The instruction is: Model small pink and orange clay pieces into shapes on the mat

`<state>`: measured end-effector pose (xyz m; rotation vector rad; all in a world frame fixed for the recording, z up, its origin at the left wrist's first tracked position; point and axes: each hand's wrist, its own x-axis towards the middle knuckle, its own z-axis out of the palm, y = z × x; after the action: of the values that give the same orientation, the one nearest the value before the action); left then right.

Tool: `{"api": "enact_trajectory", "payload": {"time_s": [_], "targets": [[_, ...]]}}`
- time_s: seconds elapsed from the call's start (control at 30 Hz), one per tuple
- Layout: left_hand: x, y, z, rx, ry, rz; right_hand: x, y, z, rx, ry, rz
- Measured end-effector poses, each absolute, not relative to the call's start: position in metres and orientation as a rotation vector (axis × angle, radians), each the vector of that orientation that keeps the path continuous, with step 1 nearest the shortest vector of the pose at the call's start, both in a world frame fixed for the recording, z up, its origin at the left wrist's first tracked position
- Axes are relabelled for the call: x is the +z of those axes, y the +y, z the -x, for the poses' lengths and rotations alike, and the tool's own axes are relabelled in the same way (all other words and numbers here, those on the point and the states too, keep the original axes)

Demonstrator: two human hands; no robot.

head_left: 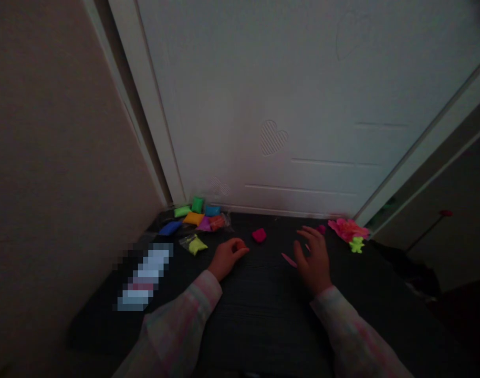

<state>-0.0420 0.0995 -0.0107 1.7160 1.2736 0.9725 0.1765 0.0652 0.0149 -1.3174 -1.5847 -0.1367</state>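
Right hand [313,260] beside pink stick [289,259]

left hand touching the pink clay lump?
Apart. Head view shows dark table between the left hand fingertips and the pink clay lump.

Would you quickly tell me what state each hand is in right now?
Left hand: loosely curled on the dark surface, nothing visibly held.
Right hand: open, fingers spread, beside a thin pink tool.
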Motion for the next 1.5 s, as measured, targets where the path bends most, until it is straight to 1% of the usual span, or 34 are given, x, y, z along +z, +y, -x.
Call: {"api": "enact_trajectory", "payload": {"time_s": [0.2,0.37,0.53,0.8,1.03,1.23,1.37,1.5], "targets": [[-0.008,0.091,0.035,1.012,1.251,-1.645,0.003,0.055,-0.118,0.476,-1.609,1.232],[-0.010,0.070,0.024,1.085,1.222,-1.585,-0.010,0.051,-0.089,0.630,-1.548,1.272],[-0.003,0.039,0.016,1.185,1.192,-1.502,-0.007,0.033,-0.084,0.760,-1.551,1.256],[0.025,-0.022,0.014,1.262,0.999,-1.315,0.021,-0.025,-0.082,0.794,-1.589,1.102],[0.048,-0.061,0.020,1.276,0.813,-1.199,0.041,-0.057,-0.077,0.712,-1.615,1.043],[0.057,-0.068,0.023,1.270,0.718,-1.124,0.045,-0.056,-0.081,0.606,-1.653,1.053],[0.062,-0.064,0.028,1.186,0.788,-1.242,0.051,-0.052,-0.088,0.612,-1.714,1.066],[0.067,-0.056,0.031,1.202,0.885,-1.295,0.059,-0.049,-0.096,0.645,-1.758,1.082]]}}
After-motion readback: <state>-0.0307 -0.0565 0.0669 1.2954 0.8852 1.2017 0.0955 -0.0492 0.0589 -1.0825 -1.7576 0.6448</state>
